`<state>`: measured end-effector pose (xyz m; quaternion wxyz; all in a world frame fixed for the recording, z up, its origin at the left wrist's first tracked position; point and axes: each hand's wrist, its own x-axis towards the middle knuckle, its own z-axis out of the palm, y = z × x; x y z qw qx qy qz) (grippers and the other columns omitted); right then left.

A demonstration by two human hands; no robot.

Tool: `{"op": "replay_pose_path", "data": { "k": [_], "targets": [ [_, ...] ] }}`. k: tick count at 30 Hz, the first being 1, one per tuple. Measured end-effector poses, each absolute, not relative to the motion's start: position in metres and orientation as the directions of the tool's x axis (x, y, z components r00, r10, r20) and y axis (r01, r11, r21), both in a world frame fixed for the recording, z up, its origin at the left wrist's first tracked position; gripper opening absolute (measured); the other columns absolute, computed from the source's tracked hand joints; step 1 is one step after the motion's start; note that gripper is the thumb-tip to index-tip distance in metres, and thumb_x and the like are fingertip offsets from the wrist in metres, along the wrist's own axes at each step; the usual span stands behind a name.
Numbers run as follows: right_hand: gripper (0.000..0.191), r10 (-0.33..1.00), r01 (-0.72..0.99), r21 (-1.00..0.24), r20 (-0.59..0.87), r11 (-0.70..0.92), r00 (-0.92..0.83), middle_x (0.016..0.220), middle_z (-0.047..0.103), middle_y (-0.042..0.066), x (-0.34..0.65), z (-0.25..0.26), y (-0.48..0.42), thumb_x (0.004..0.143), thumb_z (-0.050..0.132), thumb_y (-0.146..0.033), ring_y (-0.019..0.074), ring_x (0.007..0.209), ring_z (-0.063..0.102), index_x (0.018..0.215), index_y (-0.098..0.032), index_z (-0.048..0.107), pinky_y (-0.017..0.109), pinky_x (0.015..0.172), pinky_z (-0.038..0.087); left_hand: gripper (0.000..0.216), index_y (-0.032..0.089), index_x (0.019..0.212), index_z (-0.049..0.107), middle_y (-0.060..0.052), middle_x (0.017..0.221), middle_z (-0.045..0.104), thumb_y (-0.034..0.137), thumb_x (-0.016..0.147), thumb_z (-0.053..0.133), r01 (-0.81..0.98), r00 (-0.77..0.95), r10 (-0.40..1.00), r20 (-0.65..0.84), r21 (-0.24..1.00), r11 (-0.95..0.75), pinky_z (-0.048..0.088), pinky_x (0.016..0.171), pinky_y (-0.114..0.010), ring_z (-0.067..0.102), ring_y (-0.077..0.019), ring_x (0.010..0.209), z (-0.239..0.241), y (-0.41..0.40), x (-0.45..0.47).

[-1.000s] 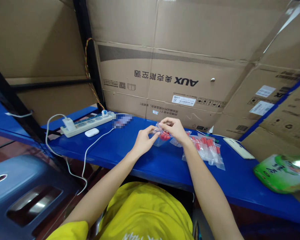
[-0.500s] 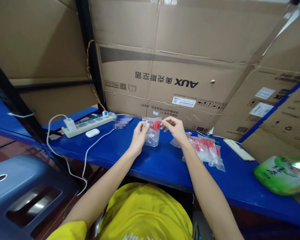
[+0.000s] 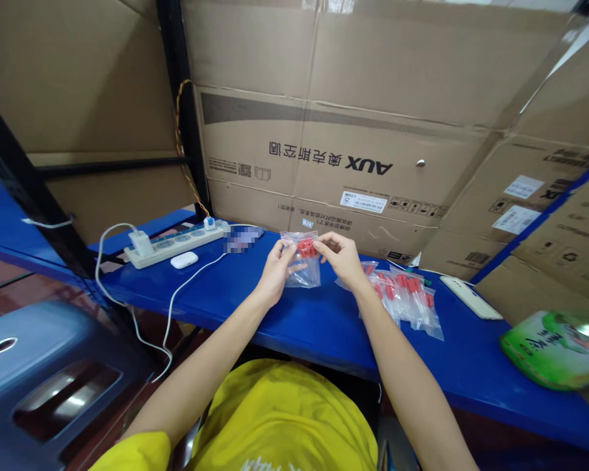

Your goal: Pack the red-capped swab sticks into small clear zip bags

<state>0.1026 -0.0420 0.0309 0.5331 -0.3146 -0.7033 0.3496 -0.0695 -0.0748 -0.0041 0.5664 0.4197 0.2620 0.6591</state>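
Note:
Above the blue shelf I hold a clear plastic bag (image 3: 304,276) with several small red pieces (image 3: 307,248) near its top. My left hand (image 3: 277,269) pinches the bag's left edge between thumb and fingers. At its upper right side, my right hand (image 3: 341,257) grips the plastic close to the red pieces. What exactly the red pieces are is too small to tell. Just right of my right wrist lies a pile of similar clear bags (image 3: 412,297) with red pieces inside, partly covered by my forearm.
A white power strip (image 3: 177,243) with a plugged-in charger stands at the left, near a white earbud case (image 3: 184,260) and a loose cable. At the right are a pale phone (image 3: 471,297) and a green package (image 3: 554,347). Cardboard (image 3: 363,131) walls the back.
The red pieces sit more spread across the bag's top. My right fingers have moved slightly down and closed in on the bag's edge; my left hand stays at its left side.

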Motion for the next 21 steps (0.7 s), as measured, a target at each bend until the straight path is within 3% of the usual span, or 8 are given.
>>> {"op": "replay_pose_path", "data": {
  "k": [6, 16, 21],
  "targets": [
    [0.044, 0.811, 0.083, -0.821, 0.534, 0.565, -0.238, 0.072, 0.069, 0.002, 0.1029, 0.0311, -0.0422, 0.078, 0.085, -0.062, 0.0163, 0.066, 0.063, 0.08, -0.021, 0.071, 0.028, 0.055, 0.053, 0.041, 0.022, 0.11, 0.064, -0.008, 0.124, 0.074, 0.046, 0.083, 0.084, -0.544, 0.028, 0.97, 0.241, 0.818, -0.187, 0.061, 0.092, -0.043, 0.074, -0.0248, 0.105, -0.004, -0.0743, -0.069],
    [0.048, 0.802, 0.144, -0.791, 0.572, 0.595, -0.171, 0.067, 0.062, -0.001, 0.1036, 0.0332, -0.043, 0.08, 0.08, -0.066, 0.0143, 0.061, 0.055, 0.075, -0.021, 0.065, 0.028, 0.057, 0.048, 0.037, 0.025, 0.116, 0.068, -0.007, 0.134, 0.07, 0.043, 0.086, 0.08, -0.465, 0.018, 0.965, 0.26, 0.857, -0.222, 0.057, 0.099, -0.038, 0.065, -0.0268, 0.127, -0.0032, -0.0762, -0.0696],
    [0.048, 0.818, 0.089, -0.82, 0.544, 0.565, -0.186, 0.063, 0.054, -0.002, 0.1034, 0.0364, -0.0452, 0.079, 0.082, -0.063, 0.0138, 0.059, 0.047, 0.07, -0.023, 0.057, 0.028, 0.055, 0.041, 0.034, 0.024, 0.115, 0.07, -0.007, 0.129, 0.072, 0.045, 0.089, 0.078, -0.407, -0.037, 0.955, 0.293, 0.869, -0.283, 0.053, 0.101, -0.034, 0.066, -0.025, 0.124, -0.004, -0.0764, -0.0682]
  ]
}}
